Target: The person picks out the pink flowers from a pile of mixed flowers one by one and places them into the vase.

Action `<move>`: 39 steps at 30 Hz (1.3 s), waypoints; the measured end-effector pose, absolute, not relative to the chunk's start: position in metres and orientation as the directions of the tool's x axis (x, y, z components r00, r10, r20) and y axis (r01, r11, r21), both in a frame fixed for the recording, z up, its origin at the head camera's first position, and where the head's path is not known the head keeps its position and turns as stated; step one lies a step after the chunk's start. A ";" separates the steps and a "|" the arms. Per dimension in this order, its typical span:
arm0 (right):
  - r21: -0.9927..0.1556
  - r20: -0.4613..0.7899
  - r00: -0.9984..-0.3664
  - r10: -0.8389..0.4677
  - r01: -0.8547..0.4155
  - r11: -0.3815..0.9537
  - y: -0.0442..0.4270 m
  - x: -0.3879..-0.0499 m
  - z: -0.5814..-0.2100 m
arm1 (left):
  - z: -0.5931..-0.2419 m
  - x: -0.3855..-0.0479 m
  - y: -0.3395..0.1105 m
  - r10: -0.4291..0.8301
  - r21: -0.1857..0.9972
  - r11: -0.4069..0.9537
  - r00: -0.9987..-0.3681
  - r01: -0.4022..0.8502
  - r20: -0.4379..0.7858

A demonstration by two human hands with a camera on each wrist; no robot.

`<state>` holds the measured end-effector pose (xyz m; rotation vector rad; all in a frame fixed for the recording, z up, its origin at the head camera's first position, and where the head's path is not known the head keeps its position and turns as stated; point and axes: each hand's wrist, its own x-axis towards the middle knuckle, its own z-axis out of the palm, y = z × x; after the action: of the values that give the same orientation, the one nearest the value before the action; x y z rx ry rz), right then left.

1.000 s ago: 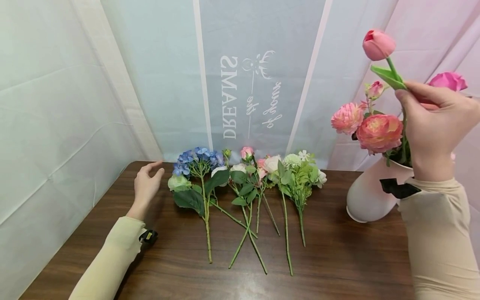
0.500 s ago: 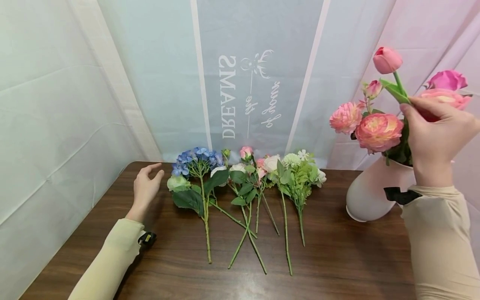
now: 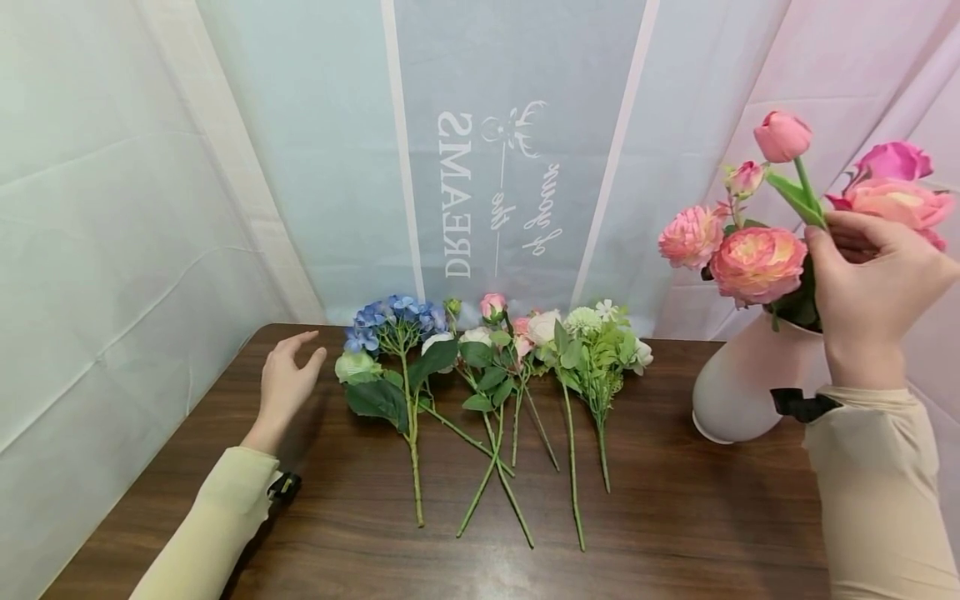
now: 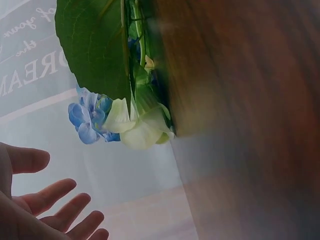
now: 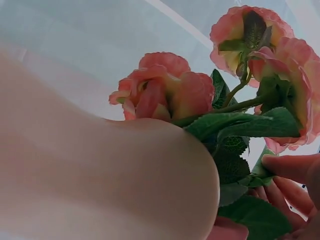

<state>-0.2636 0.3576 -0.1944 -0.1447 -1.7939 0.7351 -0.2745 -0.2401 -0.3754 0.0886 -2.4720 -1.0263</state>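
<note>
Between thumb and fingers, the right hand pinches the stem of a pink tulip above the mouth of a white vase; the stem's lower end is hidden. Pink peonies and a magenta rose stand in the vase around it. In the right wrist view, fingers hold the green stem beside the vase's blooms. At the table's left, the left hand holds nothing, fingers apart, beside a blue hydrangea and a pale green flower; the left wrist view shows it near the hydrangea.
Several flower stems lie across the dark wooden table: a pink rosebud, a white rose and a green-and-white sprig. Behind the table hangs a pale curtain with mirrored lettering.
The right hand has lowered the tulip toward the vase and slightly right. The left hand has shifted slightly left and toward the near edge.
</note>
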 end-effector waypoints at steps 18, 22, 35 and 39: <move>-0.513 0.836 -0.342 0.428 -0.211 0.832 0.358 -0.258 -0.204 | -0.375 -0.262 -0.257 -0.218 0.635 0.765 -0.888 0.102 0.405; -0.506 0.833 -0.359 0.421 -0.184 0.843 0.358 -0.258 -0.205 | -0.374 -0.259 -0.262 -0.222 0.629 0.771 -0.881 0.103 0.417; -0.501 0.813 -0.406 0.419 -0.119 0.857 0.360 -0.255 -0.216 | -0.373 -0.249 -0.276 -0.243 0.619 0.781 -0.878 0.075 0.412; -0.509 0.792 -0.443 0.421 -0.096 0.856 0.358 -0.251 -0.217 | -0.373 -0.246 -0.278 -0.250 0.619 0.782 -0.875 0.069 0.414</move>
<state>-0.2514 0.3576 -0.2175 -0.2397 -1.9483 0.5986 -0.2464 -0.2776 -0.3729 0.1354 -2.4888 -0.8901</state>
